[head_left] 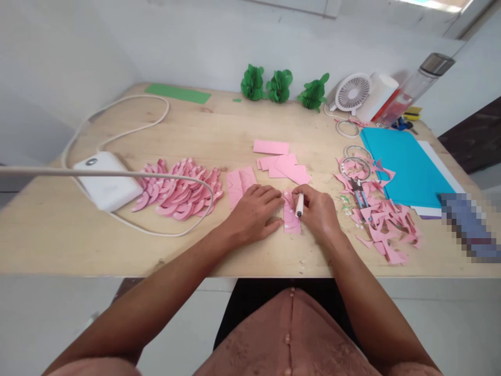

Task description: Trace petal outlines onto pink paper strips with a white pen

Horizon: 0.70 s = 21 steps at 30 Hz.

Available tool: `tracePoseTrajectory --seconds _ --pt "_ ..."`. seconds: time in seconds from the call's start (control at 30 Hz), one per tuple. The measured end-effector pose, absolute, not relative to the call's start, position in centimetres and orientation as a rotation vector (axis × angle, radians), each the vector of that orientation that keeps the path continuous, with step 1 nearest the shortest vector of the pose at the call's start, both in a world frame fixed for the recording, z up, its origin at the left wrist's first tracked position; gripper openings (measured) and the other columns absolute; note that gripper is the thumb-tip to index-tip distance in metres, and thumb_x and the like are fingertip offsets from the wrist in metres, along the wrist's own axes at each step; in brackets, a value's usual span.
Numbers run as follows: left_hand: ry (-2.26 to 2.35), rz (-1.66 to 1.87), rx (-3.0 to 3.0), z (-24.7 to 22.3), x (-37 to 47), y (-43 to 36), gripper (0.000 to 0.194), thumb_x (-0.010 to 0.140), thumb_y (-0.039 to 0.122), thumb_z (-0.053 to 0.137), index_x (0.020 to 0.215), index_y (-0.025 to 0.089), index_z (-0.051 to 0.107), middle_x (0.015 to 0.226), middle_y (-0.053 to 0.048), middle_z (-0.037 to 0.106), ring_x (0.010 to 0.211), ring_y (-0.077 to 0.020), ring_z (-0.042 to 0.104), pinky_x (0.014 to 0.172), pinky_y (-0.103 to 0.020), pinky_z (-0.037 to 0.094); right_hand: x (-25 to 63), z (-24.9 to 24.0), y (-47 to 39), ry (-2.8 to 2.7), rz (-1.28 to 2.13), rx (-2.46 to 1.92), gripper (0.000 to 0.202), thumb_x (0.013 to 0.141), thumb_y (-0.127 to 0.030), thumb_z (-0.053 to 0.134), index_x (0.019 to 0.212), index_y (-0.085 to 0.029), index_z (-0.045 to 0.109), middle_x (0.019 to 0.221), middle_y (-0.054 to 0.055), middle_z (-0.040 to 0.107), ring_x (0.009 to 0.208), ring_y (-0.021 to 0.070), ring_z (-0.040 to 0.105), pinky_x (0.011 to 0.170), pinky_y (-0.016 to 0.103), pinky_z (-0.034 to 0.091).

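My right hand point(319, 209) is closed around a white pen point(300, 202), its dark end pointing back toward me. Under that hand lies a pink paper strip point(291, 223) with curved lines drawn on it. My left hand point(258, 211) rests flat with fingers stretched out, at the strip's left edge. Just beyond the left hand are pink strips with drawn curves point(236, 185). Plain pink paper pieces point(282, 164) lie scattered above both hands. The pen's tip is hidden by my right fingers.
Left sit a heap of curved pink cut-outs point(182, 188), a white power bank point(107, 180) and a looping cable point(172, 234). On the right are pink scraps point(391, 224), scissors point(359, 193) and blue sheets point(407, 164). Green paper shapes point(278, 86) and a fan point(353, 92) stand behind.
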<state>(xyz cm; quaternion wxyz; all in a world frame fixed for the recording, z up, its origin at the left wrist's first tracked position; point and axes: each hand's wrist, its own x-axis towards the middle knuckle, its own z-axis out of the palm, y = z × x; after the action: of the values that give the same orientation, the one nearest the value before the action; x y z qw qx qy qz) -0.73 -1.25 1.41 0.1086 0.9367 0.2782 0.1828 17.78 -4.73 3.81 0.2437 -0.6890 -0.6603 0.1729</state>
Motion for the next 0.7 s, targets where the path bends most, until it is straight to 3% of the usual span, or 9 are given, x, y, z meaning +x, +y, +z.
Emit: tracePoseTrajectory --seconds 0.7 --pt "0.825 0.545 2.754 1.44 -0.77 -1.35 0.03 0.084 0.029 0.057 0.11 0.015 0.058 0.12 -0.012 0.06 0.116 -0.0286 0.05 0.101 -0.045 0.036 17.79 3.59 -4.73 -1.807 0.449 -1.871 0.019 0.085 -0.033 0.053 0.084 -0.022 0.068 0.057 -0.001 0.061 0.049 0.0118 0.05 0.052 0.023 0.03"
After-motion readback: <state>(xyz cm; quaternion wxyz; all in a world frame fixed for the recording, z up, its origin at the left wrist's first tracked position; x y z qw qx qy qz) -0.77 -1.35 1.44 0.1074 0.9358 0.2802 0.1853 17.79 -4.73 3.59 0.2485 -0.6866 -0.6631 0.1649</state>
